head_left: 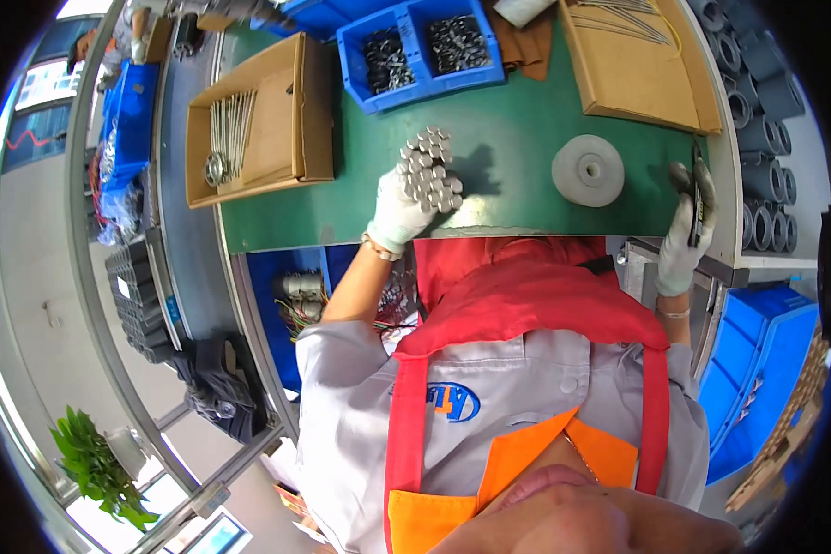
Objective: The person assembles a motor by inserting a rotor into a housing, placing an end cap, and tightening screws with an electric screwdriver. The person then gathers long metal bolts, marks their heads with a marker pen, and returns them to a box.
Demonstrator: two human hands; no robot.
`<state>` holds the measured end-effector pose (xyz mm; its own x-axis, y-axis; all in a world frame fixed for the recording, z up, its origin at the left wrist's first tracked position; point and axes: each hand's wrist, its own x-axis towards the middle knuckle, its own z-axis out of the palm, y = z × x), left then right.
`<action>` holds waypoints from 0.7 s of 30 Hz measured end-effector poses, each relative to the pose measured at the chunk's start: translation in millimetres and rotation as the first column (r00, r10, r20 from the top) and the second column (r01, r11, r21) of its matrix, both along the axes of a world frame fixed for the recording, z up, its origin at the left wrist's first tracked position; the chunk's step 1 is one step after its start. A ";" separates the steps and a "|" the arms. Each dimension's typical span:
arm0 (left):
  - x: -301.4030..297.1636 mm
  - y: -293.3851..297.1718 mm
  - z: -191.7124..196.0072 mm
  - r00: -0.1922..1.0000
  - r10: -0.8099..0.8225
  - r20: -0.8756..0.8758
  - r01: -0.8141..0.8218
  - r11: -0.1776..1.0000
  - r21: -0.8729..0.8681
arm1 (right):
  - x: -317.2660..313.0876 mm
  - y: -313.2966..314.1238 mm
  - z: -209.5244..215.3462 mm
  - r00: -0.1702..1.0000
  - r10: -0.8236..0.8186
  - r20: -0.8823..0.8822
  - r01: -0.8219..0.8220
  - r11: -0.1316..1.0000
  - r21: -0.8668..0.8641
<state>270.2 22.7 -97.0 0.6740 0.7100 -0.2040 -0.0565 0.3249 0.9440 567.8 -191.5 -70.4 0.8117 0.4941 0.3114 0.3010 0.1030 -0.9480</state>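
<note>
My left hand, in a white glove, is closed around a bundle of silvery metal rods. Their round flat ends face up, above the green work table. At the table's right edge, my gloved right hand grips a slim black pen-like tool; its exact kind is unclear. Grey smudges mark that glove's fingertips. Between the hands, nearer the right one, a thick white disc with a small centre hole lies on the table.
A cardboard box with thin metal rods stands left; another cardboard tray holds rods at the back right. Blue bins with small metal parts sit at the back. Grey cylinders fill the right shelf. Blue crates stand below right.
</note>
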 end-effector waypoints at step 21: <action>-25.1 -8.4 -41.9 0.999 0.042 -0.007 -0.036 0.922 0.386 | -114.0 130.6 97.2 0.657 0.699 0.281 -0.720 0.693 -0.040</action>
<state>245.1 14.2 -138.8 0.6431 0.7614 0.0812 -0.0472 -0.0665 0.9967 453.9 -60.8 26.8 0.1084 0.8549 0.5074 0.3349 0.4491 -0.8283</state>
